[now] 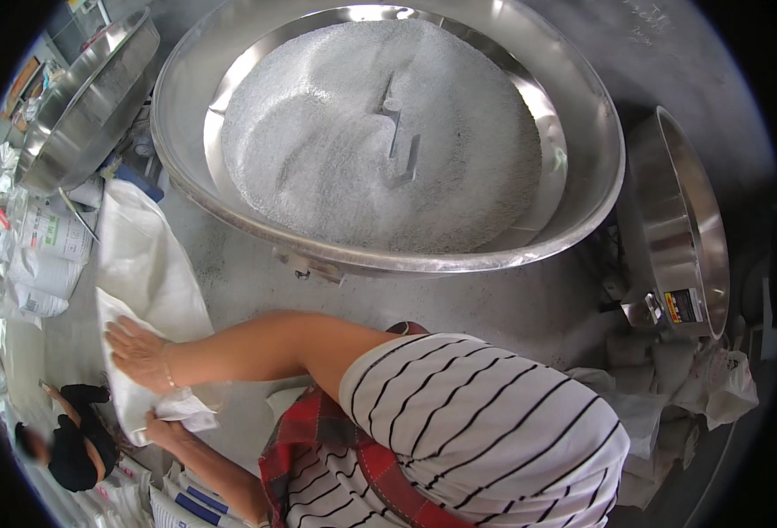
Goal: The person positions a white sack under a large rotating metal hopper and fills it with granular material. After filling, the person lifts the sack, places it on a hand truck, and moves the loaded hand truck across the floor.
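A large white woven plastic sack [144,257] hangs, partly creased, at the left of the head view. My right hand [139,355], with a thin bracelet at the wrist, reaches across and lies flat against the sack, its fingers a little apart. Below it, my left hand [161,429] grips the sack's lower edge; some of its fingers are hidden by the material. At the top, a wide round steel mixer pan [388,261] holds whitish granules [362,152], with parts of a metal mixing arm [392,105] showing above them.
Another steel pan [679,231] stands tilted at the right, a further one [78,112] at the upper left. Stacked filled sacks [52,231] line the left side; more sacks [659,396] lie at the right. A co-worker in black [75,449] is at the lower left, near folded sacks [190,501].
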### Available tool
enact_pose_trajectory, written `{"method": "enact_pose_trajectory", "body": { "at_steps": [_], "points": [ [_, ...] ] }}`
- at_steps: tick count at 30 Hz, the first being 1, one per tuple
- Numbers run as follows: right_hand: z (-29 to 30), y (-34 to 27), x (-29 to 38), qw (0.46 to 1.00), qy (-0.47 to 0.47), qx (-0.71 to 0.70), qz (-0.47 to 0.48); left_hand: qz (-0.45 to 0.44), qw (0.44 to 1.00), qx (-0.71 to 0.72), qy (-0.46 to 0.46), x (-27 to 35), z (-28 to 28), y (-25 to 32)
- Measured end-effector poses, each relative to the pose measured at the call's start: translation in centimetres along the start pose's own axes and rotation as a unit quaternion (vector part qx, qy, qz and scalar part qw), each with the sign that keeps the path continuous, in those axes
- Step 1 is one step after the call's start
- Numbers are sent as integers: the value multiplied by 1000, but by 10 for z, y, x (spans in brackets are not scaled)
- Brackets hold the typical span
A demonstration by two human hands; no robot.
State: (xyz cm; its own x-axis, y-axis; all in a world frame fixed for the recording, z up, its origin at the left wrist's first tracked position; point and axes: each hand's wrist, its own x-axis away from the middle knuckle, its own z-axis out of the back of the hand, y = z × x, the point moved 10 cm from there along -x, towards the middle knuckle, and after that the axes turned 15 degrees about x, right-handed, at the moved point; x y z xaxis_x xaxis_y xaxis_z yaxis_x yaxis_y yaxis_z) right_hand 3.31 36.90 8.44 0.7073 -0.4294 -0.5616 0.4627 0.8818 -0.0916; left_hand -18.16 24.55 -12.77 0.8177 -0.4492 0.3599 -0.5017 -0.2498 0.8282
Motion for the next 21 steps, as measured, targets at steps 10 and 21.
{"method": "enact_pose_trajectory", "body": {
  "at_steps": [10,21],
  "points": [
    [-206,99,197,739,-450,-308,-395,62,674,-676,-293,21,30,-191],
    [-295,105,176,752,-216,-370,-502,237,902,-134,-335,16,-58,-184]
  ]
}}
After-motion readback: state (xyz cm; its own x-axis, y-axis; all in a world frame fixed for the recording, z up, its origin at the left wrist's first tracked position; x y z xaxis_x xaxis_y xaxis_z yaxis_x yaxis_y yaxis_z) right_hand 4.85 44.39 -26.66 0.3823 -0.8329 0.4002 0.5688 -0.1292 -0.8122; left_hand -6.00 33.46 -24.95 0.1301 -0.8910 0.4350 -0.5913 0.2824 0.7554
